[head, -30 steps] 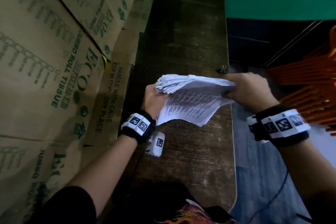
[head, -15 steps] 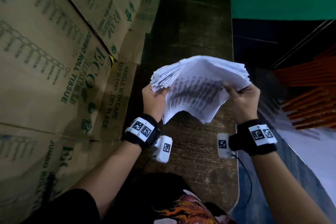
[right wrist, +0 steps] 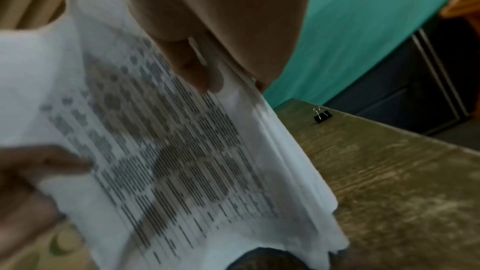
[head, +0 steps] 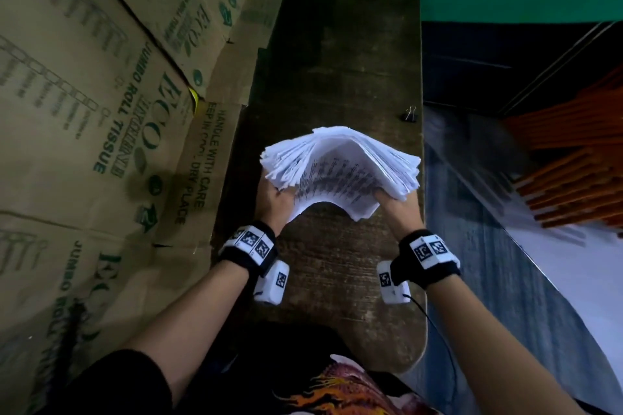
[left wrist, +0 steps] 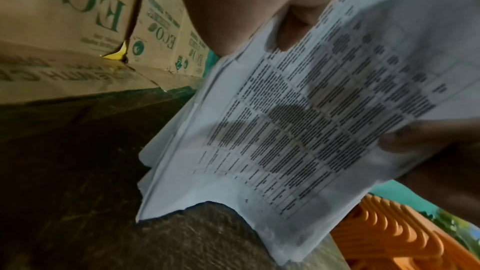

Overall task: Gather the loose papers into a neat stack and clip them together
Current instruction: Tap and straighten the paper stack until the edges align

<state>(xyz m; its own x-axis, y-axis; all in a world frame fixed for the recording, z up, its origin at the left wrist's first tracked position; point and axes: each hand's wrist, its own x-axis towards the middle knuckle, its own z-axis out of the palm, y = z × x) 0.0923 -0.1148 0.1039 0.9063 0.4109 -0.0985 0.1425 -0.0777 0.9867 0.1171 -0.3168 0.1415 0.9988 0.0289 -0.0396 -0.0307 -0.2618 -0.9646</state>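
The person is holding a thick stack of papers [head: 340, 172] in both hands above the dark wooden bench [head: 337, 54], roughly over its middle. The stack is bowing upward in an arch, its centre raised and both ends drooping toward the hands. The sheets are white and printed with a table of dense dark text in ruled rows and columns, which is showing on the side facing the person. The edges are not lining up: at both ends the sheets are fanning out in uneven steps, and the near edge is looking ragged, with corners sticking out at different lengths.

The left hand [head: 274, 200] is gripping the left end of the stack, thumb lying on the printed face and fingers curling behind it. The right hand [head: 399, 209] is gripping the right end in the same way, its thumb [right wrist: 192, 69] pressing on the printed side while sheets are running between thumb and fingers.

A small black binder clip [head: 410, 115] with silver wire handles is sitting on the bench near its right edge, well apart from the papers and beyond them. Cardboard boxes [head: 101, 94] printed "ECO" and "JUMBO ROLL TISSUE" in green are standing along the left of the bench.
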